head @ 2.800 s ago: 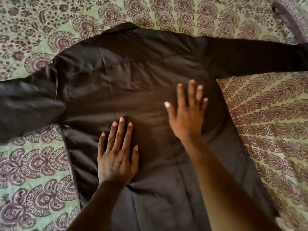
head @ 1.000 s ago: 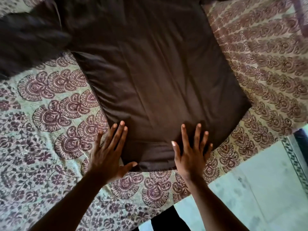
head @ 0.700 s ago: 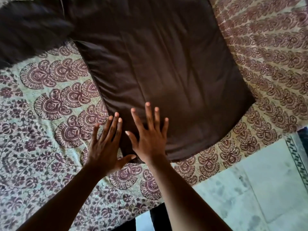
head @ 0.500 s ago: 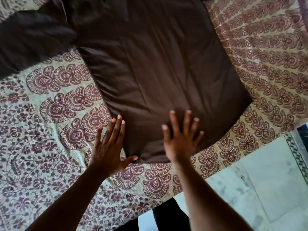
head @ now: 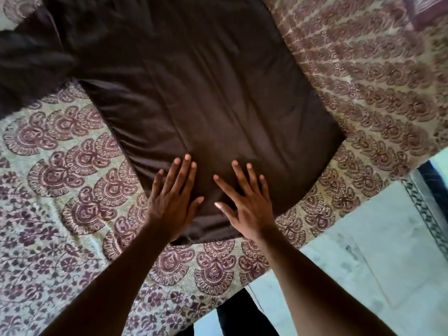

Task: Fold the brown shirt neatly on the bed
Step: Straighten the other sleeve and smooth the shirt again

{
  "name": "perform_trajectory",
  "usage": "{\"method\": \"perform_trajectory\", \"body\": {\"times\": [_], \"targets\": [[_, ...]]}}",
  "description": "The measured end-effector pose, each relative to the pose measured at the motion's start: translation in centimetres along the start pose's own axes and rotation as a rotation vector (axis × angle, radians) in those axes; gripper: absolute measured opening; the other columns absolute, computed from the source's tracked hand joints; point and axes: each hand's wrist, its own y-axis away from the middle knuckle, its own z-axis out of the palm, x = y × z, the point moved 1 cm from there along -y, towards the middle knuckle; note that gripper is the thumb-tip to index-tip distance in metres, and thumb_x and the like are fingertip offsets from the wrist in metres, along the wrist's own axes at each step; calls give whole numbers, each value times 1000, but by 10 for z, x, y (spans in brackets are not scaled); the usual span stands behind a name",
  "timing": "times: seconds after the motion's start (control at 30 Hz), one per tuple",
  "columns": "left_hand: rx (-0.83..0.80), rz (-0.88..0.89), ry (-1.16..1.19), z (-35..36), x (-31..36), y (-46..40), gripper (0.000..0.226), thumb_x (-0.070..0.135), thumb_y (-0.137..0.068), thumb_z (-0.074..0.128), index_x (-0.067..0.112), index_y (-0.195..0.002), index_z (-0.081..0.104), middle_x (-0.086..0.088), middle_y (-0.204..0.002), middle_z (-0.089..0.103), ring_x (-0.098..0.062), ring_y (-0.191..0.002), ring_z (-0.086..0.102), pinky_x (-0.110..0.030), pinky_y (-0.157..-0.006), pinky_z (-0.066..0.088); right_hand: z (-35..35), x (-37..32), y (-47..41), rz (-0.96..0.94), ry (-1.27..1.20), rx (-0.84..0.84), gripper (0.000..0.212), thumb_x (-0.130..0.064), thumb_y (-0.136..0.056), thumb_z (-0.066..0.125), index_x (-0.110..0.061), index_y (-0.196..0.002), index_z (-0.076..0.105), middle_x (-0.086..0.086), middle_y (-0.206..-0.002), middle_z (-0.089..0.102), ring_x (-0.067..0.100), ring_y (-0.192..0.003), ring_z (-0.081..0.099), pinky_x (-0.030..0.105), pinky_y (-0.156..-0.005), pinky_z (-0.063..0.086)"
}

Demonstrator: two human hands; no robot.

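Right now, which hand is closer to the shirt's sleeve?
Left. The left hand presses flat on the brown shirt below the sleeve, which lies at the upper left. The right hand presses farther right.

Right hand (head: 249,209) back beside left hand (head: 173,202)

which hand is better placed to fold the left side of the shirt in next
Probably the left hand: it lies flat near the plain brown cotton shirt's left edge and sleeve. The right hand presses mid-hem.
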Motion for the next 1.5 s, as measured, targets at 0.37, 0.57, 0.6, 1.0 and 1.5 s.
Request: {"method": "perform_trajectory", "body": {"times": [0.37, 0.57, 0.6, 1.0, 1.5], "targets": [[32, -113, 52, 8, 53, 7, 86, 66, -98, 37, 17, -165, 12, -4, -173, 4, -27, -160, 10, -54, -123, 19, -30, 77, -22, 145, -44, 107, 67, -65, -101, 41, -42, -161, 21, 12, -173, -3, 45, -157, -2, 59, -123, 17], [63, 5, 50, -3, 73, -55, 81, 60, -101, 40, 18, -165, 12, -3, -173, 3, -25, -160, 8, -52, -124, 20, -31, 140, -33, 395, 8, 111, 69, -77, -96, 31, -51, -159, 19, 7, -173, 6, 34, -159, 11, 60, -122, 23], [48, 21, 33, 0, 74, -60, 81, 60, -100, 39, 19, -165, 12, -3, -173, 2, -25, -160, 8, -52, -124, 19, -36, 153, -32, 521, -37, 109, 74, -80, -94, 28, -49, -160, 15, 11, -173, 3, 38, -158, 7, 62, -122, 21], [45, 50, -27, 13, 71, -63, 80, 60, -99, 35, 20, -165, 12, -2, -174, -1, -23, -160, 7, -52, -125, 15, -51, 199, -62, 503, -68, 64, 78, -82, -92, 24, -48, -161, 9, 5, -173, -1, 34, -159, 1, 64, -122, 18], [3, 38, 47, 21, 56, 15, 87, 66, -95, 43, 19, -164, 17, -4, -173, 6, -26, -159, 11, -55, -123, 19, -18, 39, -4, 136, -28, -28, 87, -67, -101, 33, -15, -165, 7, 9, -173, -6, 31, -160, -5, 57, -127, 10]]}}
